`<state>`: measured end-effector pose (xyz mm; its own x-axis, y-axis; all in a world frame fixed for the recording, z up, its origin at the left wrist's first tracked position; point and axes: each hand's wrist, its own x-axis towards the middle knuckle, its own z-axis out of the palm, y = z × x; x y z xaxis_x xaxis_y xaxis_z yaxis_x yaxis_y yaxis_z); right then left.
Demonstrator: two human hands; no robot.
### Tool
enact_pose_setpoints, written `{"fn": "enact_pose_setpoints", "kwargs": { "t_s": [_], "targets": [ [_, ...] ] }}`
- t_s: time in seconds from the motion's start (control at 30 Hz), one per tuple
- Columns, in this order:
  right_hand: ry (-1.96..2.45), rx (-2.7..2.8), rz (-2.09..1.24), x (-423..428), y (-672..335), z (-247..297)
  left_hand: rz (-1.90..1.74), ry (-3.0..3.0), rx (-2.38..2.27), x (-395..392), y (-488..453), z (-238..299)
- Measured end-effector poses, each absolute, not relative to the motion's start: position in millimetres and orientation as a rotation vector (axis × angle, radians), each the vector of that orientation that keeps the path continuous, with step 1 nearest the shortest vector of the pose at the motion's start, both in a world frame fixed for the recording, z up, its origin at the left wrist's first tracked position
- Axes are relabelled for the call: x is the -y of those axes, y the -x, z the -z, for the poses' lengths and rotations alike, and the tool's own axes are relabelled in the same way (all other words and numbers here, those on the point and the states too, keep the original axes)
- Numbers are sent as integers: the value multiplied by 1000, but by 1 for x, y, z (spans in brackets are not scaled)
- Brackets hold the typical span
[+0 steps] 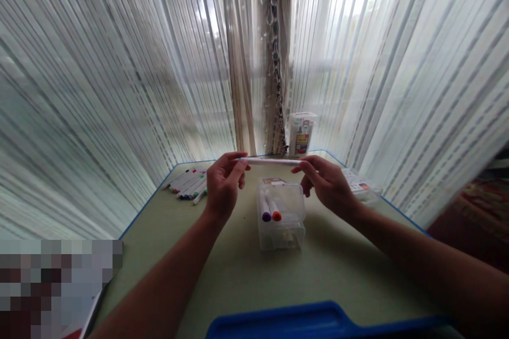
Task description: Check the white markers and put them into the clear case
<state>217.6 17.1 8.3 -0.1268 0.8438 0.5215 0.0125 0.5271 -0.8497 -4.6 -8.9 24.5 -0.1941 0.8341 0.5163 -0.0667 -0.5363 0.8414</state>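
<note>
A white marker (274, 161) is held level between my two hands, above the table. My left hand (226, 182) pinches its left end, where a bit of teal shows at the fingertips. The right end is pinched by my right hand (324, 180). Below the marker, a clear plastic case (282, 241) lies on the table. Two white markers with a purple end (266, 216) and an orange end (277, 216) rest side by side in its upper part, pointing toward me.
A pile of white markers (189, 182) with coloured ends lies at the left. An upright clear container (302, 135) of markers stands at the back, and another clear package (360, 185) sits behind my right hand. A blue tray edge (278, 323) is nearest me. Curtains (191, 74) hang behind.
</note>
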Motion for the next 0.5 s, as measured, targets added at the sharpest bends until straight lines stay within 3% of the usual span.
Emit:
{"fn": "enact_pose_setpoints", "kwargs": {
  "t_s": [0.5],
  "targets": [
    [790, 1442, -1009, -22, -220, -9, -1695, -1502, -1095, 7, 0, -20]
  ]
}}
